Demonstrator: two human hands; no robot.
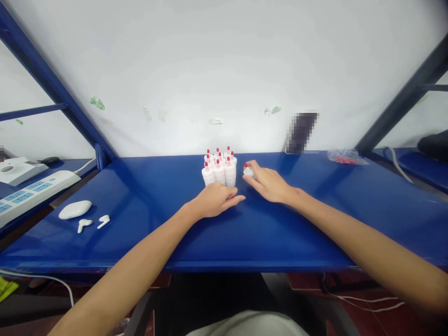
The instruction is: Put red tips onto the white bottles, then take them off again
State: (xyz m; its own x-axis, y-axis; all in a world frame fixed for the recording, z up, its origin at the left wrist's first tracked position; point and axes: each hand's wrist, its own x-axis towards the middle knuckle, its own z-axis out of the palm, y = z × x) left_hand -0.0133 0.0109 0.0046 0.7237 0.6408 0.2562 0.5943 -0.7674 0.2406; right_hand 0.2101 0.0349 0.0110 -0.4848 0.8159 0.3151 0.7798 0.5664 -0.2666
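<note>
Several small white squeeze bottles (219, 174) with pointed red caps stand upright in a tight block near the middle of the blue table (154, 200). My left hand (217, 199) is just in front of them, its fingers curled and its thumb stretched to the right; nothing shows in it. It hides the lower part of the front bottles. To the right of the block, my right hand (268, 182) grips one more white bottle (248, 171) with a red cap between thumb and fingers. A gap separates that bottle from the group.
White earbuds (84, 225) lie beside their case (75, 209) on the table's left. A power strip (35, 191) is past the left frame. At the back right are a clear bag with red pieces (346, 157) and a blurred-out dark rectangle (301, 133) against the wall.
</note>
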